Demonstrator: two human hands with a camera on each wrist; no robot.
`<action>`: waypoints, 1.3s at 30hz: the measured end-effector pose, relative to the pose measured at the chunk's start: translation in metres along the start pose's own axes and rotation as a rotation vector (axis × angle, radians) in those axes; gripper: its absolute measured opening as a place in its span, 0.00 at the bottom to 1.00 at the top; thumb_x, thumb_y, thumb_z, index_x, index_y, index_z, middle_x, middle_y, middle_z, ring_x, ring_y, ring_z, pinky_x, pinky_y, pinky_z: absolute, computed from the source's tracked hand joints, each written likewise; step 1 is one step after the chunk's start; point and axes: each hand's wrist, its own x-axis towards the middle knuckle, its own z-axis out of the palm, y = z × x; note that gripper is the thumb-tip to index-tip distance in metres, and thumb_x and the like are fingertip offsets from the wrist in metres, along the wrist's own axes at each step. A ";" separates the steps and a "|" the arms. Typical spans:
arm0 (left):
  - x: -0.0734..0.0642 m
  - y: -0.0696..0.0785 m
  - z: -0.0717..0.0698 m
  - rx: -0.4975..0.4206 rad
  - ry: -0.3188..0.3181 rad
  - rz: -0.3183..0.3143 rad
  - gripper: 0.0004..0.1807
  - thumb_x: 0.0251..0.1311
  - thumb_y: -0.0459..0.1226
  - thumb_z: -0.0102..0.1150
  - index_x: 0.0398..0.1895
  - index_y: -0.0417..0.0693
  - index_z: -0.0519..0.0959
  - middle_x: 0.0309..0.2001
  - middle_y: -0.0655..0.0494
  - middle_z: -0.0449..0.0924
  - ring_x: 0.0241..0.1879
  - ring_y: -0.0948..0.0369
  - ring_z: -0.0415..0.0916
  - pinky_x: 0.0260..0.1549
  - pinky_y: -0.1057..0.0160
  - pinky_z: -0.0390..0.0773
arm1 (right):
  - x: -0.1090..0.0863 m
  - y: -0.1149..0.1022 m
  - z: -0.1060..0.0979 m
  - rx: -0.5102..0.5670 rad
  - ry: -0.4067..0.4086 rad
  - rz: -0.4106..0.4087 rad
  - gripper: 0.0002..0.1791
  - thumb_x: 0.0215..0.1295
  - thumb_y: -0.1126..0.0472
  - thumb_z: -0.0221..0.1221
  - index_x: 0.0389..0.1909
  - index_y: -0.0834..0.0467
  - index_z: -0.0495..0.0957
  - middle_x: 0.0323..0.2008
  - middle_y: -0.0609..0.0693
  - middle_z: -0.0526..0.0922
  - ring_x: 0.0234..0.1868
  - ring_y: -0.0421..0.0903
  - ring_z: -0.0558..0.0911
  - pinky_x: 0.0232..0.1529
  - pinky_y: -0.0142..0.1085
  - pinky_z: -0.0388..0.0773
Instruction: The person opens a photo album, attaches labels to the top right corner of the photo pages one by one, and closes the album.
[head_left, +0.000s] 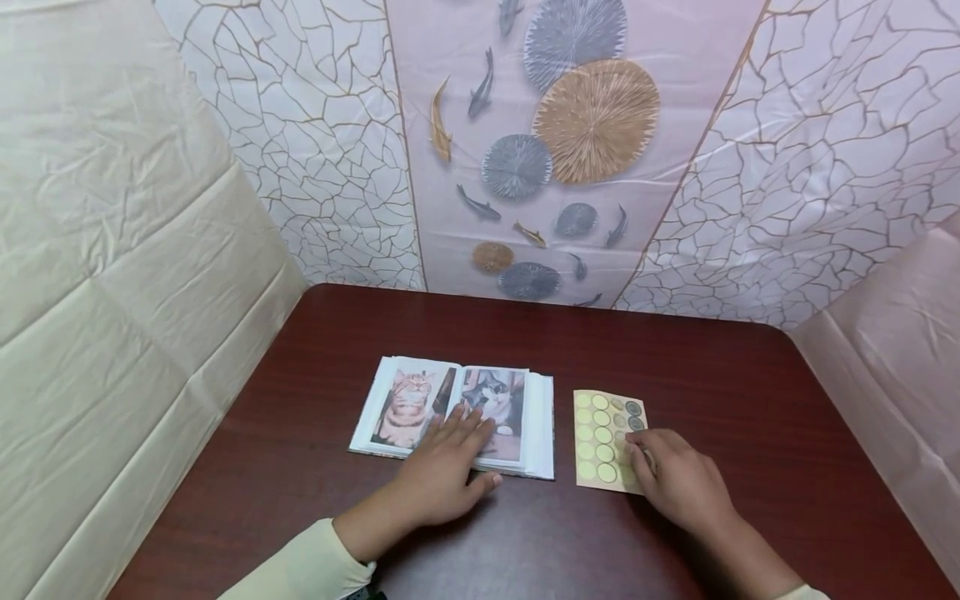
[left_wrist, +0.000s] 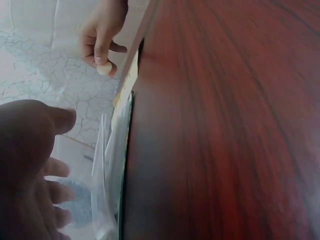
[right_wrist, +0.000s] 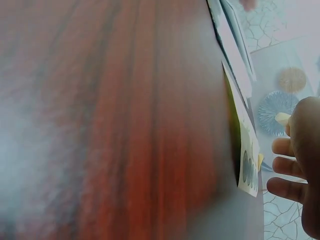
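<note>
An open photo album lies on the table, with a cat picture on each of its two pages. My left hand is over its lower middle, fingers spread and straight across the pages. To the album's right lies a sheet of round yellow stickers, with a few dark circles at its upper right. My right hand is over the sheet's right edge. In the left wrist view, thumb and finger of that hand pinch a small round pale sticker. The sheet's lower right part is hidden behind the hand.
The dark red-brown table has a glossy wood grain. A patterned cloth with fish and round leaves hangs behind its far edge. Pale cloth walls stand at both sides.
</note>
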 end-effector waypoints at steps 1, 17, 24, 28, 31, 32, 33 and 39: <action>-0.002 -0.001 0.000 -0.001 -0.026 -0.019 0.41 0.72 0.60 0.51 0.80 0.47 0.61 0.79 0.45 0.53 0.79 0.44 0.46 0.73 0.36 0.48 | 0.001 0.000 0.000 0.000 0.002 -0.001 0.08 0.61 0.62 0.68 0.41 0.55 0.85 0.42 0.56 0.86 0.38 0.54 0.86 0.19 0.49 0.77; -0.019 -0.029 0.002 -0.008 -0.091 -0.208 0.48 0.72 0.67 0.40 0.82 0.44 0.54 0.81 0.43 0.46 0.80 0.44 0.39 0.74 0.38 0.42 | 0.019 -0.010 0.004 0.036 0.032 -0.017 0.07 0.64 0.60 0.66 0.43 0.55 0.85 0.42 0.55 0.87 0.38 0.54 0.87 0.21 0.51 0.79; -0.029 -0.042 0.002 -0.003 -0.117 -0.239 0.46 0.73 0.67 0.40 0.82 0.47 0.53 0.81 0.48 0.46 0.80 0.45 0.35 0.74 0.38 0.39 | 0.030 -0.016 0.008 0.043 0.042 -0.020 0.07 0.65 0.60 0.66 0.42 0.54 0.85 0.42 0.54 0.87 0.37 0.53 0.85 0.22 0.51 0.79; -0.033 -0.046 0.003 -0.008 -0.111 -0.237 0.45 0.73 0.66 0.39 0.82 0.49 0.55 0.81 0.49 0.47 0.80 0.45 0.37 0.74 0.37 0.40 | 0.040 -0.025 0.011 0.050 0.036 -0.025 0.07 0.65 0.61 0.66 0.43 0.54 0.86 0.45 0.54 0.87 0.41 0.53 0.86 0.23 0.51 0.80; -0.034 -0.046 0.003 -0.003 -0.107 -0.235 0.44 0.73 0.66 0.39 0.82 0.49 0.56 0.81 0.50 0.49 0.80 0.45 0.39 0.74 0.36 0.41 | 0.050 -0.031 0.013 0.055 0.030 -0.035 0.07 0.66 0.61 0.66 0.44 0.54 0.86 0.45 0.54 0.87 0.42 0.53 0.85 0.23 0.50 0.80; -0.035 -0.046 0.003 -0.005 -0.104 -0.232 0.44 0.73 0.66 0.40 0.81 0.49 0.57 0.81 0.50 0.49 0.80 0.44 0.40 0.73 0.36 0.41 | 0.053 -0.033 0.013 0.056 0.026 -0.037 0.07 0.67 0.60 0.65 0.44 0.54 0.86 0.45 0.53 0.87 0.43 0.52 0.85 0.23 0.50 0.80; -0.035 -0.046 0.002 -0.005 -0.102 -0.231 0.44 0.73 0.66 0.40 0.81 0.49 0.57 0.81 0.50 0.50 0.80 0.44 0.40 0.73 0.36 0.41 | 0.056 -0.035 0.014 0.059 0.019 -0.038 0.08 0.68 0.60 0.65 0.45 0.54 0.86 0.45 0.53 0.87 0.44 0.52 0.85 0.23 0.50 0.80; -0.035 -0.047 -0.001 -0.005 -0.114 -0.216 0.42 0.74 0.64 0.42 0.80 0.48 0.59 0.81 0.49 0.51 0.79 0.44 0.43 0.73 0.35 0.43 | 0.071 -0.045 0.021 0.066 -0.008 -0.029 0.10 0.70 0.56 0.64 0.48 0.54 0.87 0.47 0.51 0.87 0.51 0.51 0.84 0.26 0.53 0.82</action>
